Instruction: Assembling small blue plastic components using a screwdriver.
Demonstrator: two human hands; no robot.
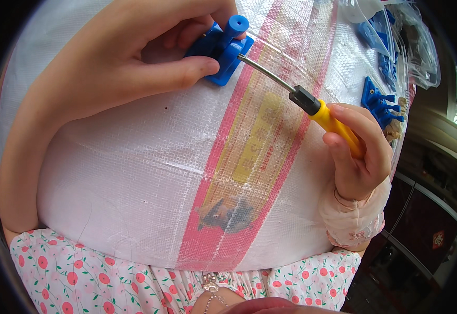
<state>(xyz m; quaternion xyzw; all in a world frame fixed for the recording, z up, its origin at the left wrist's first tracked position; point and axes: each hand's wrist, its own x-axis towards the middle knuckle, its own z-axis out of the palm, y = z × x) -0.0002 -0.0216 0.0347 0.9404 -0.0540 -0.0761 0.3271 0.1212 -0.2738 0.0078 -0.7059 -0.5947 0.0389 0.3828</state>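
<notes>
My left hand [171,57] grips a blue plastic part [227,52] with a flat base and a round knob, near the far edge of the view. Thumb and fingers close on its left side, and the fingers partly hide it. In my right hand [362,152] is a screwdriver [338,125] with a yellow handle, a black collar and a metal shaft. The shaft slants up to the left, its tip meeting the right side of the blue part. Whether a screw sits at the tip cannot be seen.
A white woven plastic sheet [129,193] with a pink and yellow printed band covers the work surface. At the right edge lie a blue piece with several pegs [381,104] and clear plastic bags [419,47] with blue pieces beside them. A dark cabinet [422,220] stands beyond.
</notes>
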